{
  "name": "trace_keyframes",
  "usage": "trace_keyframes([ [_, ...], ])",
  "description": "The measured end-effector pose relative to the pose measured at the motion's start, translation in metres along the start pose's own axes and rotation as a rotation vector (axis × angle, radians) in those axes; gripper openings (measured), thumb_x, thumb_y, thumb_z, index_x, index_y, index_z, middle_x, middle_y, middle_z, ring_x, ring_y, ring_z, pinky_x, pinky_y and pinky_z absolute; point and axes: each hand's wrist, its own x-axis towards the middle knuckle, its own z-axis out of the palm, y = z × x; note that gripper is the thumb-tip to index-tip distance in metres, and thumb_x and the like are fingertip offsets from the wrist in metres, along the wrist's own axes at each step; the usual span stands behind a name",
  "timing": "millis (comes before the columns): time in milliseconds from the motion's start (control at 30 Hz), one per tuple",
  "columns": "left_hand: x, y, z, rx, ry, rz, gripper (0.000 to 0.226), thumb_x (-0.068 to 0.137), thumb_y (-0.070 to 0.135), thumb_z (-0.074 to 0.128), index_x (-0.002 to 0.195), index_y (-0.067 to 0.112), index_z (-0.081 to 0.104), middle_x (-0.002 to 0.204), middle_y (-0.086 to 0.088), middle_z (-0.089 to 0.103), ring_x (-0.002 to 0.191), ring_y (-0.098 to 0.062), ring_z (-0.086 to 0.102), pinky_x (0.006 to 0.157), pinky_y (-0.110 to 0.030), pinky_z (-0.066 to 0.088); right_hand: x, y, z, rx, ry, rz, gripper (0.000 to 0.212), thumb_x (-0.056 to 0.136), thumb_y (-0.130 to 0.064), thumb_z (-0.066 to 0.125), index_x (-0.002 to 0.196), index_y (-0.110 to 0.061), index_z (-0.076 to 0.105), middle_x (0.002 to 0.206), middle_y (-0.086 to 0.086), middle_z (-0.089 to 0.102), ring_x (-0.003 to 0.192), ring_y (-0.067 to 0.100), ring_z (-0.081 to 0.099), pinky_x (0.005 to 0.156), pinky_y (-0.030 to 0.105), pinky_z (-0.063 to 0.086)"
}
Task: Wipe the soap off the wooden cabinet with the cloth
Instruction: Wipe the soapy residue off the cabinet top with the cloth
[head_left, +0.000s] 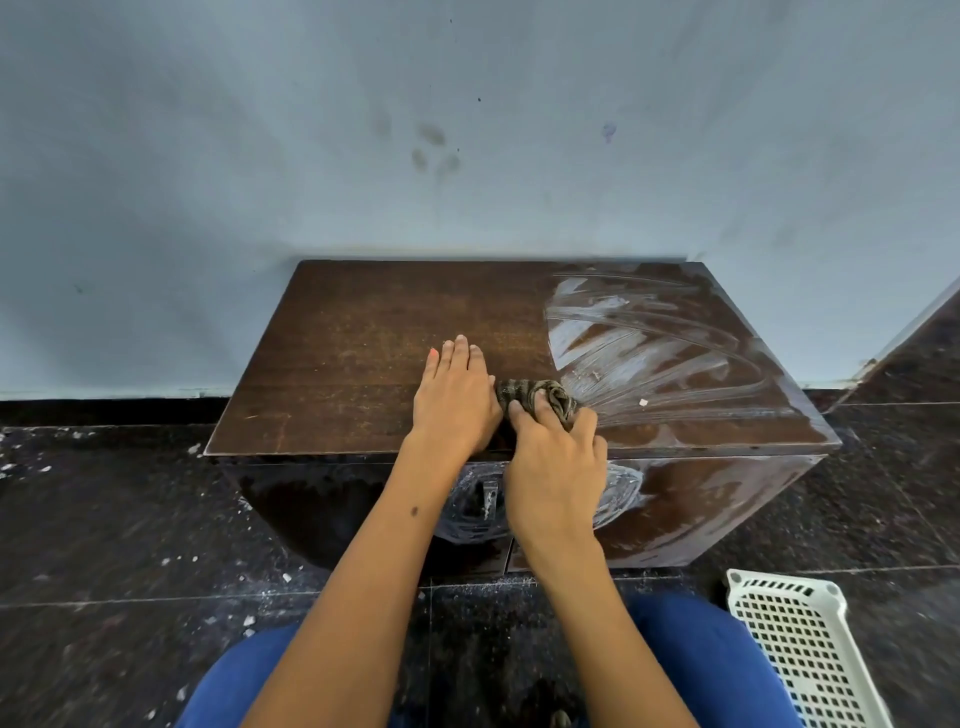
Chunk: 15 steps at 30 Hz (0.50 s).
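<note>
While the left hand (454, 400) lies flat on the top of the wooden cabinet (363, 364), fingers straight and together, the right hand (553, 467) curls its fingers round a bunched, dark striped cloth (535, 395) and holds it against the top near the front edge. The two hands sit just beside each other, the cloth between them. White soap (649, 343) fans in streaks across the right half of the top, starting at the cloth; the left half is bare wood. More soap smears the cabinet's front around a small metal handle (489, 496). The cabinet stands against a pale blue wall (311, 130) on dark tiled floor (104, 519). A white perforated basket (800, 644) lies at lower right.
</note>
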Motion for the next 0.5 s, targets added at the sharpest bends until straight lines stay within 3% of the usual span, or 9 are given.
trace_keyframes([
  [267, -0.005, 0.004, 0.000, -0.002, 0.001, 0.018, 0.052, 0.102, 0.024, 0.026, 0.147, 0.000, 0.017, 0.157, -0.016, 0.013, 0.146, -0.027, 0.010, 0.119, -0.038, 0.005, 0.010, 0.031, -0.007, 0.006, 0.028, 0.165, 0.050, 0.098, -0.011, 0.038, 0.143, -0.033, 0.038, 0.154, -0.008, 0.028, 0.128, 0.028, 0.025, 0.100, 0.037, 0.030],
  [500, -0.003, 0.007, 0.000, -0.002, -0.003, 0.021, 0.052, 0.102, 0.025, 0.026, 0.147, 0.000, 0.017, 0.157, -0.016, 0.012, 0.146, -0.026, 0.009, 0.119, -0.037, 0.004, 0.001, 0.016, 0.002, 0.002, 0.037, 0.018, 0.049, 0.099, -0.015, 0.035, 0.145, -0.034, 0.032, 0.154, -0.009, 0.027, 0.126, 0.026, 0.027, 0.099, 0.035, 0.029],
])
